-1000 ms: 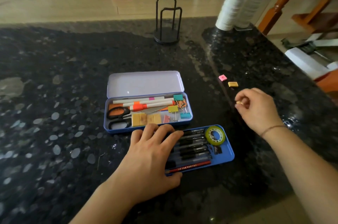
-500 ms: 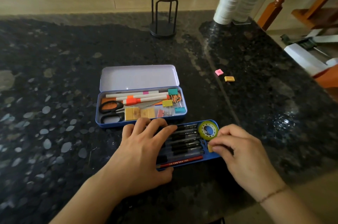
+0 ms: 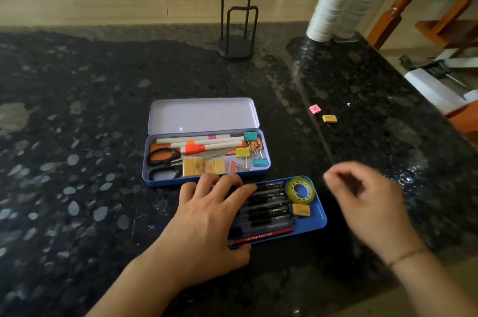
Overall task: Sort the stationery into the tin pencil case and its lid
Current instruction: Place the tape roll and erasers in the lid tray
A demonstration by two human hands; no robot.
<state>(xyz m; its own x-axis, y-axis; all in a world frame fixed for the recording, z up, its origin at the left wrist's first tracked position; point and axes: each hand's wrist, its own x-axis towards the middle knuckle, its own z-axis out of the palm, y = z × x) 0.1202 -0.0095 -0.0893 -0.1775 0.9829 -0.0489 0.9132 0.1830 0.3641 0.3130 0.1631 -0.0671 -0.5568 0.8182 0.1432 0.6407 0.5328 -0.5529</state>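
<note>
Tin case (image 3: 207, 177) w/ scissors, markers, clips, lid (image 3: 319, 218) w/ pens, tape, eraser, left hand (image 3: 207, 218) flat on pens, right hand (image 3: 367, 200) loosely curled, empty.

bare forearms, no sleeves; thin bracelet (image 3: 406, 255) on r wrist

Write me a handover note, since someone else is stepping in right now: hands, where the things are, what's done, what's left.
Left hand presses flat on the pens in the blue lid.
Right hand hovers right of the lid, blurred, apparently empty.
Done: scissors, markers, clips and erasers in the tin case; tape roll and a yellow eraser in the lid.
Left: pink eraser and yellow eraser loose on the counter.
</note>
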